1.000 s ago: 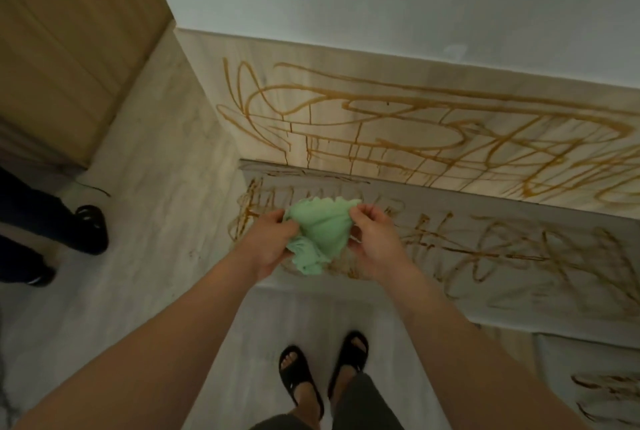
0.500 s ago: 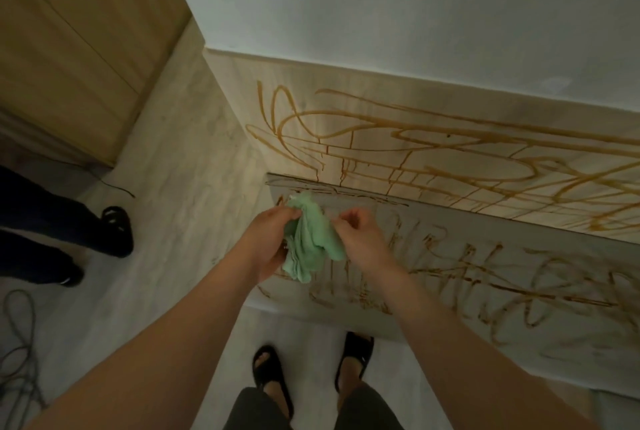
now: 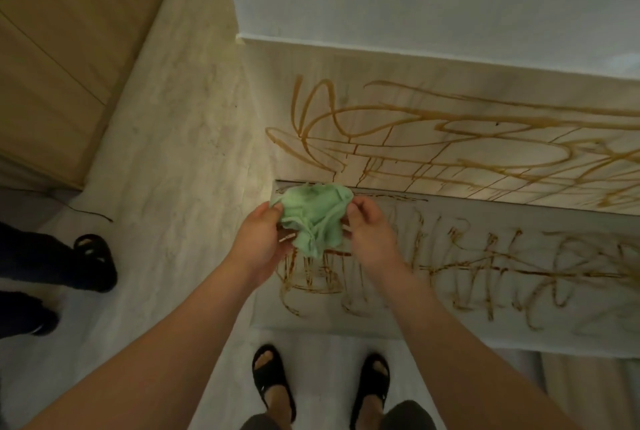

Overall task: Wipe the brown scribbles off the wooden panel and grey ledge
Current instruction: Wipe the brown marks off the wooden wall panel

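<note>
Brown scribbles [image 3: 446, 152] loop across the wooden panel [image 3: 433, 62], with thin drips running down to its lower edge. Darker scribbles cover the grey ledge [image 3: 381, 324] below it. A crumpled green cloth [image 3: 313, 218] is held over the ledge's left end; whether it touches the ledge cannot be told. The left hand [image 3: 258, 242] pinches the cloth's left edge, thumb against curled fingers. The right hand [image 3: 369, 232] grips the right edge with the thumb on top and the fingers curled underneath. The person's feet in black sandals [image 3: 273, 381] stand on the pale floor [image 3: 173, 152] beside the ledge. Another person's dark shoes [image 3: 91, 263] are at the left, near a wooden cabinet [image 3: 62, 49].
</note>
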{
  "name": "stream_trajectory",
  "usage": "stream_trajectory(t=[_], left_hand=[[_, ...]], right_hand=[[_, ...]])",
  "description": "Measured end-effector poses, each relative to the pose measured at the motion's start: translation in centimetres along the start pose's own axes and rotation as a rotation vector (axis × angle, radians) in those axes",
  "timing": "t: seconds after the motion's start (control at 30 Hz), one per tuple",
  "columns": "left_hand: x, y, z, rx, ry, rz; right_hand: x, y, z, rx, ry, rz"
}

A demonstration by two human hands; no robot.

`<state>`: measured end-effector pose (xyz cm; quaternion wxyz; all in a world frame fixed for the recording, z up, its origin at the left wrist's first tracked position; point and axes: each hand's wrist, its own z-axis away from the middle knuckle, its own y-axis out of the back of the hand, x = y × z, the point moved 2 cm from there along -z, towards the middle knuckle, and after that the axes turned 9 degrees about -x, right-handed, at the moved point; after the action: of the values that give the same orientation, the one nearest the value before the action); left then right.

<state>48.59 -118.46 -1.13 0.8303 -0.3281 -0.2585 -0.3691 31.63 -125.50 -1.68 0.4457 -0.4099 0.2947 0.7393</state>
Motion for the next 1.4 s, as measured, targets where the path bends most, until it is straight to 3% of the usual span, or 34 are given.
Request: stream_trajectory(t=[0.1,0.17,0.27,0.4,0.5,0.6,0.7,0.8,0.9,1.0,1.1,1.27,1.33,1.4], left_hand=[[-0.3,0.3,-0.3,-0.038,-0.008,0.051],[-0.6,0.3,-0.8,-0.136,-0.038,-0.047],[-1.3,0.7,-2.5,-0.280,-0.112,-0.208],[-2.7,1.3,-5.8,-0.372,-0.145,-0.199],[-4.0,1.6,-9.1,-0.318,-0.218,-0.212],[-4.7,1.7,-12.7,-0.206,-0.324,-0.103],[-5.2,1.6,-16.0,-0.138,-0.398,0.046],[-5.4,1.7,-18.6,-0.140,-0.478,0.069],[-5.6,2.6,-20.0,-0.202,-0.530,-0.042],[-6.5,4.1,-20.7,-0.337,-0.578,-0.360],[-6.6,4.7,-20.8,-0.266,-0.689,-0.876],[-3.2,4.2,-19.4,-0.158,-0.738,-1.306],[-2.1,4.3,-19.1,-0.125,-0.741,-1.282],[-1.4,4.3,-19.0,-0.122,-0.686,-0.910]], right_hand=[[0.7,-1.3,0.2,0.007,-0.028,-0.169],[1.2,-1.9,-0.3,-0.017,-0.005,-0.177],[1.9,-1.9,-2.2,-0.072,0.098,-0.057],[3.7,-1.5,-5.1,-0.192,0.207,0.197],[5.4,-1.4,-7.7,-0.199,0.286,0.272],[6.9,-1.0,-11.1,-0.029,0.353,0.288],[8.3,-0.5,-13.9,0.071,0.392,0.186],[9.5,-0.2,-16.2,0.031,0.429,-0.056],[10.4,-0.7,-17.3,-0.095,0.444,-0.263],[10.8,-0.2,-17.9,0.003,0.527,-0.173],[10.5,1.1,-17.5,0.161,0.606,-0.016],[9.0,3.0,-16.6,0.244,0.584,-0.090],[8.0,3.9,-16.5,0.196,0.571,-0.273],[7.1,4.5,-16.4,0.123,0.542,-0.509]])
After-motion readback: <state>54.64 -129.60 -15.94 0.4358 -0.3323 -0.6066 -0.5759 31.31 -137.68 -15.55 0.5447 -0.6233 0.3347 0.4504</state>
